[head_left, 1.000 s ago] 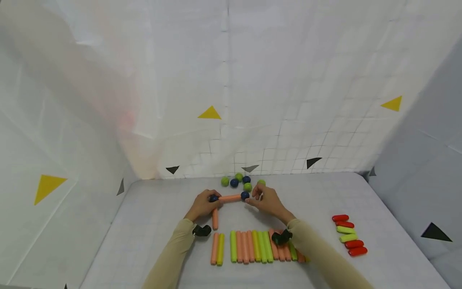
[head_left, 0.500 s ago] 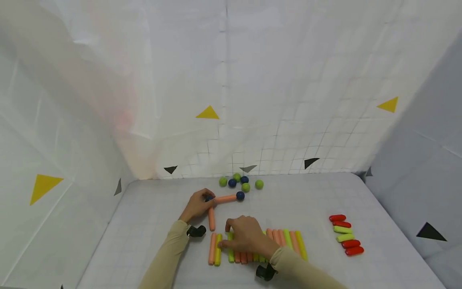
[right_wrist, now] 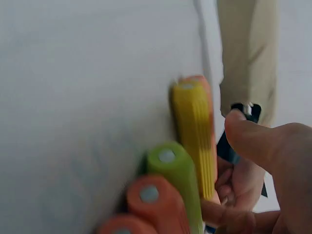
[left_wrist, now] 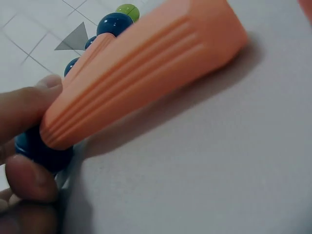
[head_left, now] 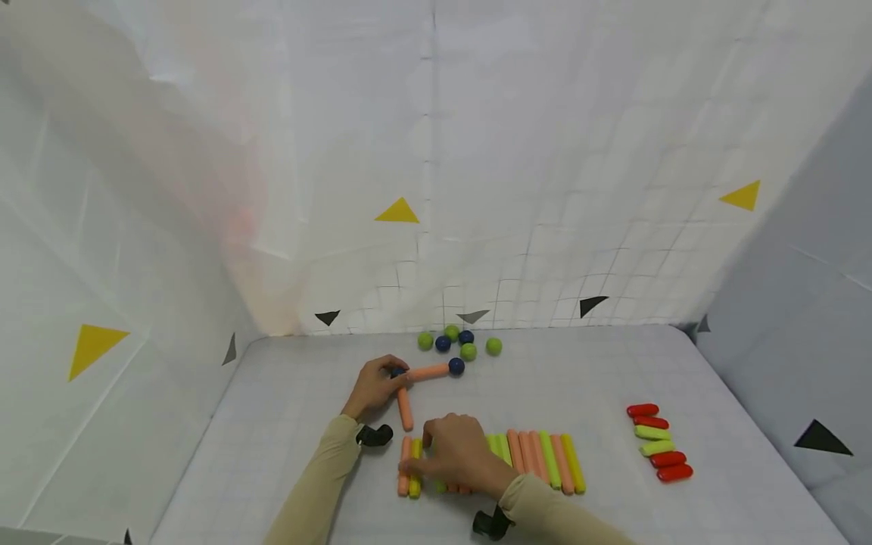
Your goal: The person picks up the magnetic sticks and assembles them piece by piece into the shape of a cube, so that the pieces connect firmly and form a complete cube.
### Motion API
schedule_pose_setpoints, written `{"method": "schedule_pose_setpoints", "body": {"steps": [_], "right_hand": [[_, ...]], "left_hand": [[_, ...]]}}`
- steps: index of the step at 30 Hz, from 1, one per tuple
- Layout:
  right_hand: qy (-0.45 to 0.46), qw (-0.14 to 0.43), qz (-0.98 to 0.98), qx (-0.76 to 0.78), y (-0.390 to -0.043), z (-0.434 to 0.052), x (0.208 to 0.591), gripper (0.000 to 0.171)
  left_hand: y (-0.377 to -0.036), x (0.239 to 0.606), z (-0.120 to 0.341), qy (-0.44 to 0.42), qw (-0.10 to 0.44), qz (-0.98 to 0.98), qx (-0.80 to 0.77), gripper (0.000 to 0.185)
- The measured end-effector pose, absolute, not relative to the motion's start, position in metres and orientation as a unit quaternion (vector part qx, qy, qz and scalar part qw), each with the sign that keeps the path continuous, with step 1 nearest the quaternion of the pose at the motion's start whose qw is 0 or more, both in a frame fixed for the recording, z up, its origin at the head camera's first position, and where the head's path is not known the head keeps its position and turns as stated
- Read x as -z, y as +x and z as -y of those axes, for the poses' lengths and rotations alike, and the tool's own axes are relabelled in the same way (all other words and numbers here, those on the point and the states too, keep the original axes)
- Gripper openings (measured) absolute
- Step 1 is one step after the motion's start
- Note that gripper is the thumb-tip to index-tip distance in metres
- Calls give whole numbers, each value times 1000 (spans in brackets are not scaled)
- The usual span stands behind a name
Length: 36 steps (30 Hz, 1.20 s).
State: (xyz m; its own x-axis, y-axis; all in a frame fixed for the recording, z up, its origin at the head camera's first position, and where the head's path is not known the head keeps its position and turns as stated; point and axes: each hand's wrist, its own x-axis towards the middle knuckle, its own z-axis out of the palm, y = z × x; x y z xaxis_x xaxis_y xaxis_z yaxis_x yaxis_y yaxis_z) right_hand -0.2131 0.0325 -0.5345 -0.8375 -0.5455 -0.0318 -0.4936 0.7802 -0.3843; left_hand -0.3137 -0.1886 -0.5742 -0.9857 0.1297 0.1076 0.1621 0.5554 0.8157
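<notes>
My left hand (head_left: 390, 376) pinches a dark blue ball (head_left: 397, 372) at the corner of two joined orange sticks. One stick (head_left: 429, 372) runs right to a second blue ball (head_left: 456, 366); the other (head_left: 405, 409) points toward me. In the left wrist view my thumb and finger hold the ball (left_wrist: 41, 148) at the end of an orange stick (left_wrist: 141, 68). My right hand (head_left: 418, 456) lies over the left end of a row of orange and green sticks (head_left: 538, 456). Its fingers touch a yellow stick (right_wrist: 195, 126) while the thumb (right_wrist: 258, 141) hovers above, apart from it.
Several green and blue balls (head_left: 467, 351) sit near the back wall. Short red and green pieces (head_left: 657, 443) lie in a column at the right. White gridded walls enclose the table (head_left: 286, 424) on three sides.
My right hand left the far blue ball, came back toward me, and settled over the left end of the stick row. The left hand has kept its hold on the corner ball.
</notes>
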Motion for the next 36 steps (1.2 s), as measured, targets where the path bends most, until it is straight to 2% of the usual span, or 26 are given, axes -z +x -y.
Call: {"method": "schedule_pose_setpoints", "body": {"steps": [9,18,21,25,29,36], "right_hand": [[-214,80,-953,196,-205,-17,535,61],[-164,97,-964,185,-207,-10,526,44],[-162,92,-965,186,-206,-9,526,38],[-175,90,-958,208,-205,-7,525,40],[-197,89,-955,203,-205,-2,527,32],[-200,47,-965,165,-205,7,536,37]], "left_hand": [[-313,576,191,-76,5,879,472,26],[-311,572,194,-69,-18,846,529,29],[-310,572,193,-60,-20,843,534,30],[-309,572,193,-52,-22,834,549,29],[-309,571,192,-52,-25,824,564,30],[-307,571,191,-62,-46,831,551,41]]}}
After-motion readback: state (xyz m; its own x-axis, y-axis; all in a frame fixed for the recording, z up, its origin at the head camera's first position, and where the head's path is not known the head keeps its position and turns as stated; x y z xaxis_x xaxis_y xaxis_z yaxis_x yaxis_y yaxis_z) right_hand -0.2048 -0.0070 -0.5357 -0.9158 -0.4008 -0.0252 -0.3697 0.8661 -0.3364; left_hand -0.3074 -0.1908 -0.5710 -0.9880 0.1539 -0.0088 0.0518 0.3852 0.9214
